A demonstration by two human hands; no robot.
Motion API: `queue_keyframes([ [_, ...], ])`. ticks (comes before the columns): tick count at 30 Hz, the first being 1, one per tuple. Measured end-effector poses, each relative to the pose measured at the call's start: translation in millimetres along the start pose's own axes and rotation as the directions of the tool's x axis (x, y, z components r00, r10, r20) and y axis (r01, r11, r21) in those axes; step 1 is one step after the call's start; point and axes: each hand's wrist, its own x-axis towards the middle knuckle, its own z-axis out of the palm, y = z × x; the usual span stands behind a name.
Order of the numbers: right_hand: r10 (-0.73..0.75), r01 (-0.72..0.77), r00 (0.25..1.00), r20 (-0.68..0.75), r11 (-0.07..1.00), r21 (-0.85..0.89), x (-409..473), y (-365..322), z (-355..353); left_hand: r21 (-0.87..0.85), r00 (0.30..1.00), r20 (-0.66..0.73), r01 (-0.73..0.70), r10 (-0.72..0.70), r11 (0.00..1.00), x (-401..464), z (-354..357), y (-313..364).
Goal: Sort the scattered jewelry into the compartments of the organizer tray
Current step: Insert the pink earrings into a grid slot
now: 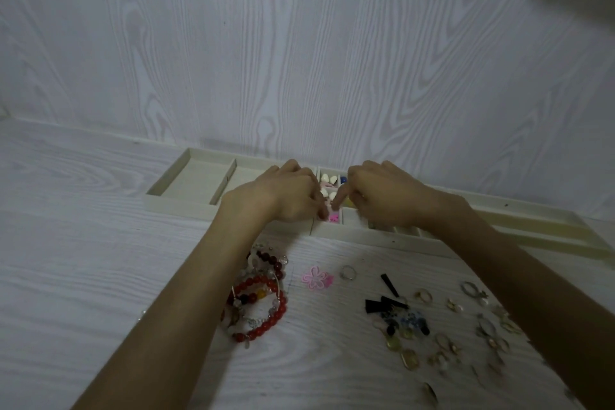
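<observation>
A long cream organizer tray [366, 238] lies against the wall. Its small middle compartments hold white beads [327, 178], a blue bead [343, 180] and a bright pink piece [333, 217]. My left hand [286, 193] and my right hand [382, 193] hover over these compartments, knuckles up. The fingertips of both come down beside the pink piece. Whether either hand pinches anything is hidden. On the table in front lie red beaded bracelets [259, 296], a pink flower [316, 277] and a silver ring [348, 272].
Black clips [387, 296] and a heap of gold earrings and rings [442, 343] spread over the table's right front, partly under my right forearm. The tray's wide left compartments [186, 183] and its long right compartment [532, 226] show bare floors.
</observation>
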Motion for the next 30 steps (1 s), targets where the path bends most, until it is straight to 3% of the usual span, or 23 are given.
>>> queue_keyframes([
  [3,0.047,-0.037,0.996,-0.071,0.990,0.134,-13.1,3.1,-11.7,-0.089,0.998,-0.062,-0.004,-0.001,0.996,-7.7,-12.0,-5.6],
  [7,0.041,-0.037,0.999,-0.008,0.963,0.267,-44.2,-4.9,-11.1,-0.190,0.987,-0.163,-0.013,-0.019,0.982,-30.2,-18.9,-9.9],
  [10,0.010,-0.026,0.999,0.050,0.942,0.336,-57.2,-21.0,6.9,-0.191,0.998,-0.069,-0.012,-0.002,0.982,-48.7,-7.0,-9.5],
  [15,0.053,-0.036,0.998,-0.038,0.935,0.352,-64.1,-38.9,38.7,-0.175,0.999,0.048,-0.013,0.022,0.984,-70.9,24.3,-2.7],
  [19,0.116,-0.052,0.986,-0.118,0.896,0.441,-70.5,-44.9,47.9,-0.102,0.999,-0.026,-0.030,0.027,0.994,-72.4,43.2,5.3],
  [23,0.136,-0.052,0.985,-0.108,0.824,0.564,-74.8,-43.7,43.9,-0.076,0.986,-0.144,-0.095,0.083,0.993,-70.5,44.8,10.2],
  [26,0.175,-0.073,0.981,-0.078,0.717,0.693,-73.8,-37.8,37.5,-0.215,0.980,-0.191,-0.105,0.063,0.971,-66.1,39.9,12.9],
  [30,0.312,-0.104,0.949,-0.042,0.435,0.894,-65.1,-25.8,26.6,-0.371,0.961,-0.277,-0.121,0.015,0.921,-49.8,23.7,11.4],
])
